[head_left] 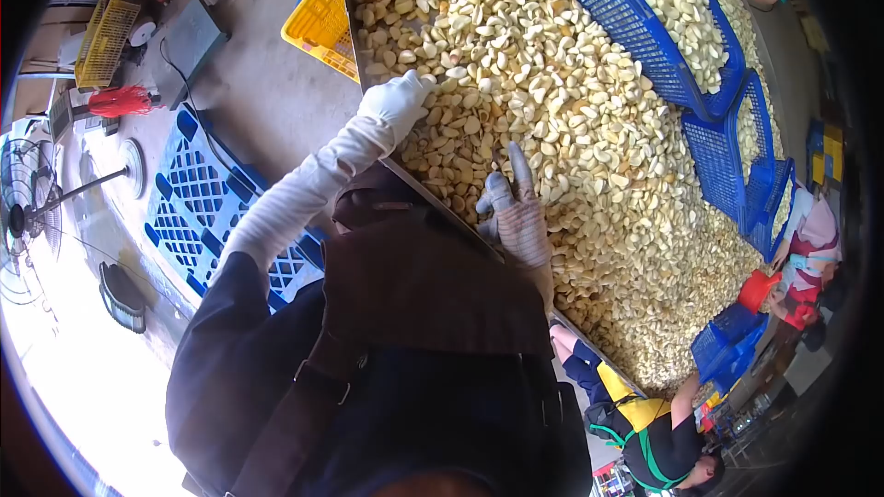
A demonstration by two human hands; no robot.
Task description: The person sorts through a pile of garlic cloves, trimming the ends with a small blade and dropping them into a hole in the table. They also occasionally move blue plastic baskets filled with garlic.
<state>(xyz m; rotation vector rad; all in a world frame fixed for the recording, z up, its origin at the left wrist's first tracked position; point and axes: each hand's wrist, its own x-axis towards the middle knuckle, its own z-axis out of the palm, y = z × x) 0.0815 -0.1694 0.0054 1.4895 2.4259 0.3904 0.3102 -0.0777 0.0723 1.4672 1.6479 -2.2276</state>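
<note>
A wide heap of pale cream pieces that look like peeled garlic cloves [552, 64] covers the metal-edged table in front of me. My left hand [396, 103], in a white glove and sleeve, is at the table's left edge with its fingers curled together over the cloves. Whatever those fingers hold is hidden. Lower down, my right hand [520, 216] rests over the near side of the heap. Grey coverings show on its fingertips, and its fingers are apart, touching or just above the cloves. Browner pieces [447, 143] lie between my two hands.
Blue baskets [635, 28] of cloves stand along the far side. A yellow crate [318, 23] sits left of the table, near a blue pallet [198, 193] and a fan [28, 216]. Co-workers work around the table, one in green straps [654, 451] at lower right.
</note>
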